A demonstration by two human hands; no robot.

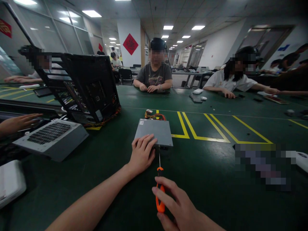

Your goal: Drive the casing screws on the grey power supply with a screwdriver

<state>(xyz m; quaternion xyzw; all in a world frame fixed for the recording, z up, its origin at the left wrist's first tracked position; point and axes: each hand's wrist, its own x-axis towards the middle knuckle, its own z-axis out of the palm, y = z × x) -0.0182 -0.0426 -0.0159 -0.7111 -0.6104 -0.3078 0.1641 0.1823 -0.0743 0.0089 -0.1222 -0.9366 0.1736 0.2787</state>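
Basically, R grip (179,205) pinched the screwdriver (160,170), long axis running fwd to near edge of the grey metal box (158,130) on the bench (204,179); L grip (142,153), nearer box, lay outstretched w/ fingers atop.

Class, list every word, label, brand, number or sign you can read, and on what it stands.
Nothing is readable.
Red diamond on pillar: too blurred.
Red sign, far left: too blurred.
Smaller red sign: too small.
Shirt lettering: too blurred.
Label on grey box: too small.
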